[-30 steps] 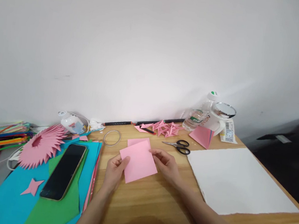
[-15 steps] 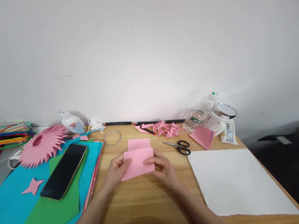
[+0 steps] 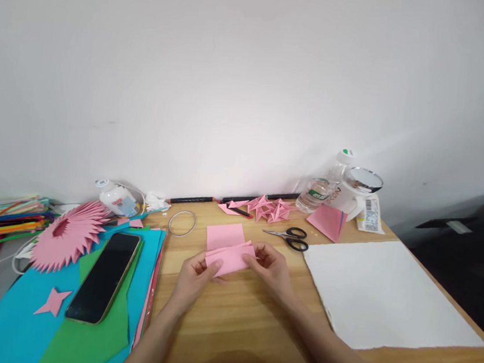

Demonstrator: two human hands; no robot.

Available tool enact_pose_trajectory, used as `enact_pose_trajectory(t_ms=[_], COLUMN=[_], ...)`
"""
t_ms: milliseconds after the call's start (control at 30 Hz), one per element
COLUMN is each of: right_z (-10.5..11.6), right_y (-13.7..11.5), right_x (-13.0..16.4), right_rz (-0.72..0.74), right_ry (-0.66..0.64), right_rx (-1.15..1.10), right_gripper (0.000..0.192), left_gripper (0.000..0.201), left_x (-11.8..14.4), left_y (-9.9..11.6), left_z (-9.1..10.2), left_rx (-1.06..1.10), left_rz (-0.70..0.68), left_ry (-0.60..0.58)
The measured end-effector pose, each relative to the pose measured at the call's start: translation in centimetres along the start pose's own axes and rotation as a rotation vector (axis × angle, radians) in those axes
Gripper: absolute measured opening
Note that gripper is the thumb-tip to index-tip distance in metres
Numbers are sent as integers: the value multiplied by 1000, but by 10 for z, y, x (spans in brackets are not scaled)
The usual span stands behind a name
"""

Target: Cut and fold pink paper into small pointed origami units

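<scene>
Between my two hands is a pink sheet of paper (image 3: 229,259), bent over on itself so that its two edges lie close together along the top. My left hand (image 3: 194,275) pinches its left end, thumb in front. At the right end my right hand (image 3: 270,269) grips it the same way, the thumb on the front face and the fingers behind. A second pink paper piece (image 3: 223,235) lies flat on the wooden table (image 3: 225,331) just beyond the held one.
Scissors (image 3: 290,237) and a white board (image 3: 390,297) lie to the right. A metal ring (image 3: 182,223), folded pink stars (image 3: 268,209) and water bottles (image 3: 314,194) stand or lie toward the wall. On the left, a phone (image 3: 103,277) rests on coloured paper.
The held pink paper has gone from a nearly flat, open face to a narrower doubled-over strip. Both hands have shifted slightly, thumbs now pressing on its front.
</scene>
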State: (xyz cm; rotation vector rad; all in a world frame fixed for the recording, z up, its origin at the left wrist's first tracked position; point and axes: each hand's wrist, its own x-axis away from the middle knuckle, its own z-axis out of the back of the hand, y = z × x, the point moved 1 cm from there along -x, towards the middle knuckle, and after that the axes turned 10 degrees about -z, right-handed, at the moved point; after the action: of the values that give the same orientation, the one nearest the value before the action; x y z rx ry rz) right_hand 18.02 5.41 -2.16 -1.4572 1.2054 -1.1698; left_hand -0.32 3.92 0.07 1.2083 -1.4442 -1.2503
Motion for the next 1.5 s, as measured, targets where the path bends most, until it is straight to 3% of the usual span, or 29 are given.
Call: enact_pose_trajectory(t_ms=[167,267,567,1000,1500], right_z=[-2,-3,-4,-3,-4], right_y=[1,2,6,5,2], right_x=[0,1,3,2,4], right_rz=[-63,-86,-129,-124,-129], right_ry=[-116,-151,-121,-98,-82], right_rx=[-79,-45,34,66,76], right_gripper=[46,41,29,29,31], left_gripper=[45,43,43,37,40], left_x=[0,0,-1,-1,-1], left_y=[-1,0,-3,2,1], left_z=[-1,-2,-4,-2,-2], left_rx=[-45,-60,-43,-50,-86], left_rz=[40,42,82,54,46], left_ry=[30,46,61,119,108])
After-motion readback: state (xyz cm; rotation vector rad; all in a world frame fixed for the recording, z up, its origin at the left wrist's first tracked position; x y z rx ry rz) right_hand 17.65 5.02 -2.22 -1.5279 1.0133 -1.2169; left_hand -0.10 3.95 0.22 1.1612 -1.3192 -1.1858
